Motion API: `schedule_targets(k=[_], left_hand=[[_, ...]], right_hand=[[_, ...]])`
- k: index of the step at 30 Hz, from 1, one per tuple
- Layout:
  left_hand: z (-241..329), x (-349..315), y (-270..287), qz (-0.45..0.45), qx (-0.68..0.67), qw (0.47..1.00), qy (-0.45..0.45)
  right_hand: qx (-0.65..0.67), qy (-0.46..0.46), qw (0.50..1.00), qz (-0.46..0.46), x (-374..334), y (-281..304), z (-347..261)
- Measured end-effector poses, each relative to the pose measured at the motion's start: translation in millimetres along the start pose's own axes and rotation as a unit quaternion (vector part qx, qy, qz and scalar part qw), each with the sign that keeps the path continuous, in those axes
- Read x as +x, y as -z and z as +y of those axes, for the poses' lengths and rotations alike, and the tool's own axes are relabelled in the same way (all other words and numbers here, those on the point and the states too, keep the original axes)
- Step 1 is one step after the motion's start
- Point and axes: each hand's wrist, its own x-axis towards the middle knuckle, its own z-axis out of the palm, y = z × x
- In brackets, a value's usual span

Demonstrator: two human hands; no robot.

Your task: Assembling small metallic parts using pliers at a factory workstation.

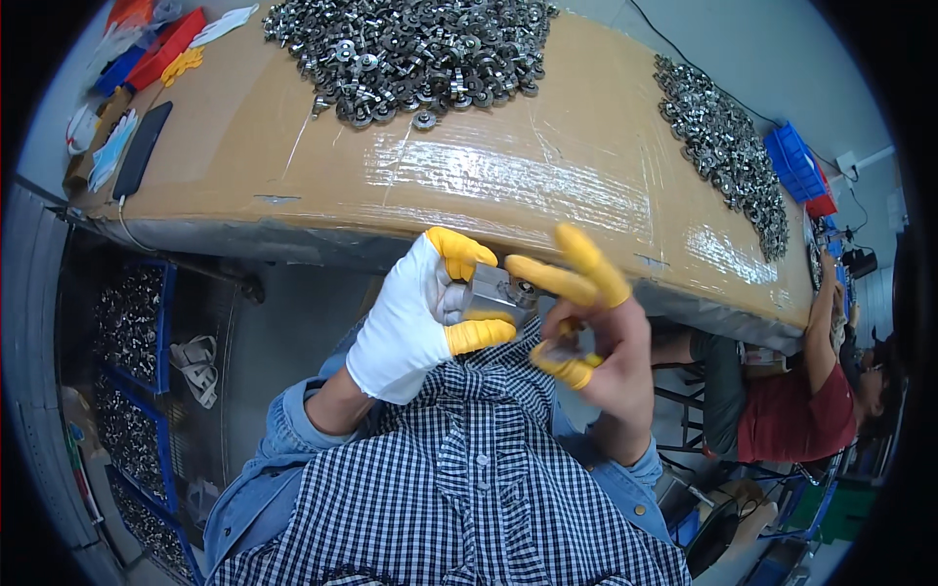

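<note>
In front of my chest, at the table's near edge, my left hand (405,317) wears a white glove with yellow finger covers. Its thumb and fingers are closed on a grey metal block (488,289). A small round metal part (526,289) shows at the block's right end. My right hand (608,344), bare apart from yellow finger covers, is beside that end and blurred. Two of its fingers stretch toward the block and upward. The others curl toward the thumb around something small and shiny, too smeared to name.
A large heap of small metal wheel-like parts (420,59) lies on the cardboard-covered table (322,166), with another heap (723,146) to the right. Blue crates of parts (132,322) stand low at left. At right sits a co-worker in a red shirt (796,415).
</note>
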Motion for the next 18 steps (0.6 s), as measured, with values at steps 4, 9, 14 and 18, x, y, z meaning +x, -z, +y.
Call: schedule_targets(k=[4, 9, 14, 18], left_hand=[[0.8, -0.4, -1.8, -0.002, -0.009, 1.000, -0.008], [-0.1, -2.2, -0.9, -0.006, -0.003, 1.000, -0.024], [1.9, -3.2, -1.1, -0.007, -0.004, 1.000, -0.013], [2.8, -5.7, -1.3, -0.006, 0.013, 1.000, -0.007]], right_hand=[[-0.054, 0.046, 0.996, 0.049, -1.0, -2.9, -6.8], [-0.118, 0.091, 0.987, 0.067, -1.5, -4.2, -12.1], [-0.151, 0.139, 0.977, 0.050, 11.9, -0.2, -18.4], [-0.094, 0.125, 0.988, 0.013, 32.5, 6.1, -5.4]])
